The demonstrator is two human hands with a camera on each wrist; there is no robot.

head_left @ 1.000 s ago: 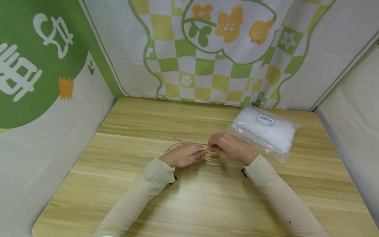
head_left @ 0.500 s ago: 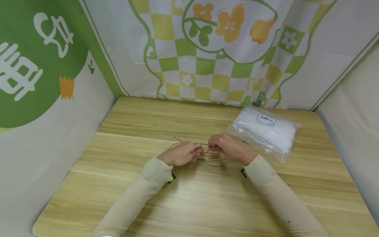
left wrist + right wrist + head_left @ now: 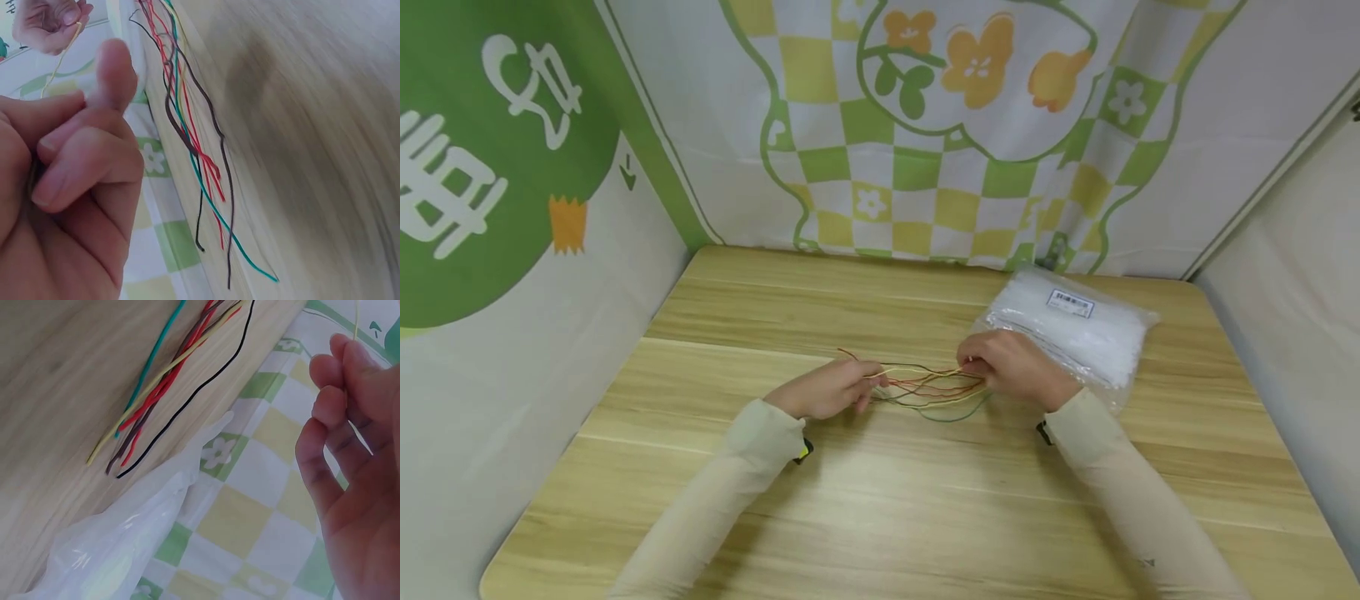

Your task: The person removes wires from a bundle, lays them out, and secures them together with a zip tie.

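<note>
My left hand (image 3: pixel 827 389) and right hand (image 3: pixel 1018 368) are spread a short way apart over the middle of the table. A thin yellow wire (image 3: pixel 60 61) runs between them. The right thumb and forefinger pinch it, as the right wrist view shows. At the other end the left thumb and fingertip hold it, the grip itself partly hidden behind the fingers. Below the hands lies a loose bunch of thin wires: red wires (image 3: pixel 189 122), a green wire (image 3: pixel 215 209), black and brown wires, and another yellow wire (image 3: pixel 103 440). Their ends fan out on the wood.
A clear plastic bag (image 3: pixel 1075 333) packed with white strips and bearing a barcode label lies just behind my right hand. The wooden table (image 3: pixel 880 500) meets a checked, flower-printed cloth (image 3: pixel 917 192) at its back edge. Fabric walls stand on both sides.
My hands have drawn apart, the left moving left and the right moving right. More of the wire bunch now shows between them.
</note>
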